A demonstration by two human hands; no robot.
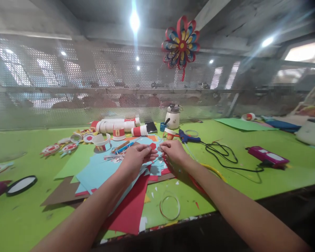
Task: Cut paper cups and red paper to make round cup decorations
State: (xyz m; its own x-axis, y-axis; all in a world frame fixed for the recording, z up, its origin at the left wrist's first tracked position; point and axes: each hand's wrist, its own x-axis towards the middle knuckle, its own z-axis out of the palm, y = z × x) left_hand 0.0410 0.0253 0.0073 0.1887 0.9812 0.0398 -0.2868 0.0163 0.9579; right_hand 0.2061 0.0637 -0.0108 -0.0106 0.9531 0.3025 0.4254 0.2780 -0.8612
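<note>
Both forearms reach in from the near edge of the green table (252, 168). Between the fingertips, a small red paper piece (153, 146) is pinched by the left hand (136, 157), fingers curled tight around it; the right hand (173, 151) meets it from the other side, fingers bent, touching the same scrap. Under both hands lie blue paper sheets (99, 171) and a red sheet (131, 210). Just beyond the right hand rests a blue glue gun (187, 137).

craft workshop | green table (252, 164) | coloured paper sheets (99, 171) | glue gun (187, 137)
</note>
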